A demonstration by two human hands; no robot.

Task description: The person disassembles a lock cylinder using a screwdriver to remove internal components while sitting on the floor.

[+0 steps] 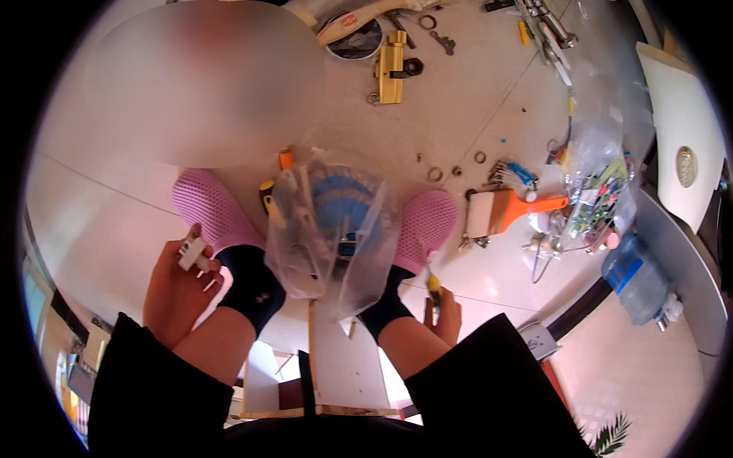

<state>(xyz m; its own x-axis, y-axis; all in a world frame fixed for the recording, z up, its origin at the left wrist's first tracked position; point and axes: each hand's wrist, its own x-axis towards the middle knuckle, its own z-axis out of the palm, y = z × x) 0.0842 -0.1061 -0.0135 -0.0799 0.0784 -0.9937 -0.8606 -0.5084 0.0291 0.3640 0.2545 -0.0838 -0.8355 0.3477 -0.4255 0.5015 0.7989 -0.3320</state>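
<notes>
My left hand (pixel 174 294) is closed around a small white plastic piece (pixel 194 253), which looks like a plug or socket part. It is beside my left pink slipper (pixel 206 200). In my right hand (pixel 448 319) is a screwdriver (pixel 434 285) with a yellow and black handle, its tip toward my right pink slipper (pixel 429 225). Between my feet sits a clear plastic bag (pixel 294 252) with a blue round thing inside. Another yellow and black handle (pixel 266 197) lies against the bag's left side.
A brass lock cylinder (pixel 392 69) lies ahead on the floor. To the right are an orange-handled brush (pixel 504 211), keys (pixel 513 174), a bag of coloured small parts (pixel 599 198) and a water bottle (pixel 635 276). A large blurred patch hides the upper left.
</notes>
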